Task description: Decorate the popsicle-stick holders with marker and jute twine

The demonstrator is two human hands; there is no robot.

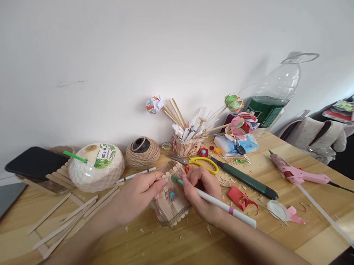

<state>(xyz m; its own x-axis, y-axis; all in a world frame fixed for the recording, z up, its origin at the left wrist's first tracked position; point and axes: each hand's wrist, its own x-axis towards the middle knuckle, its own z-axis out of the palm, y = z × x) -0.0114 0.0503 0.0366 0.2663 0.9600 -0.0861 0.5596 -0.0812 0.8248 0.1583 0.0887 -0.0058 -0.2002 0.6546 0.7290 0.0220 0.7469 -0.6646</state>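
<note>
My left hand point(144, 192) is closed on the upper left edge of a small wooden stick box point(174, 207), thumb on its face. The box is tilted over the table and carries flower shapes, one with a blue centre point(172, 194). In my right hand point(203, 191) is a white marker point(226, 206) with a pink band, gripped near its green tip. That tip is at a small green shape near the box's upper edge.
Yellow scissors point(205, 164), a green cutter point(246, 179) and red scraps point(239, 197) lie to the right, with a pink glue gun point(298, 174) beyond. Twine point(142, 153), a wrapped coconut point(97, 167) and loose sticks point(64, 221) are left. Behind stands a pen holder point(188, 145).
</note>
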